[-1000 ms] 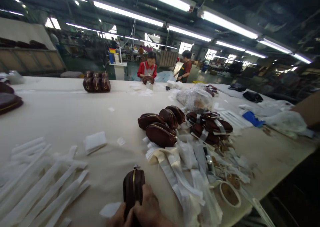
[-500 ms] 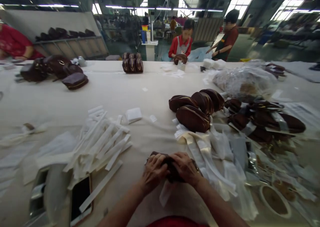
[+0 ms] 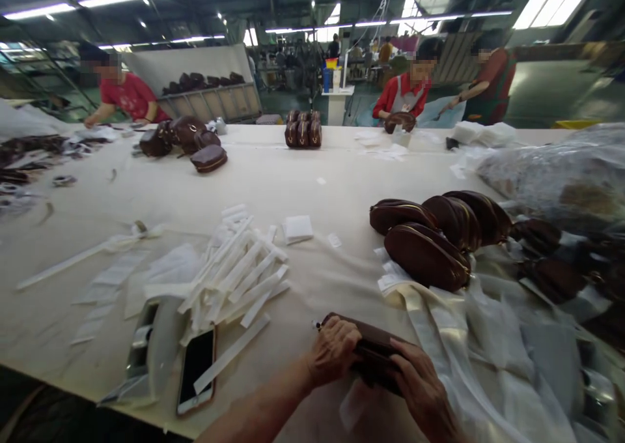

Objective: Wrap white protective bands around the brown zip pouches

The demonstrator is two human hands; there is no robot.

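A dark brown leather pouch (image 3: pixel 378 337) lies on the table in front of me, between both hands. My left hand (image 3: pixel 336 346) is closed round its left end, near a small metal fitting. My right hand (image 3: pixel 418 372) grips the right part, fingers over the top edge and thumb out of sight. A translucent white slip (image 3: pixel 356 404) pokes out below the pouch. Just beyond and to the right lie several finished-looking brown zip pouches (image 3: pixel 424 254), leaning on one another. Long white strips (image 3: pixel 239 273) are heaped to the left of my hands.
A phone (image 3: pixel 196 370) lies at the near left beside a tape dispenser (image 3: pixel 146 339). Translucent wrapping strips (image 3: pixel 449 339) spread over the right side. A big plastic bag (image 3: pixel 556 169) stands behind them. Across the table (image 3: pixel 273 176), a co-worker (image 3: pixel 403 101) handles a brown pouch.
My view has swung left, so things appear farther right. My right hand has slid to the pouch's right side, spreading from my left hand and exposing more of the pouch's top.
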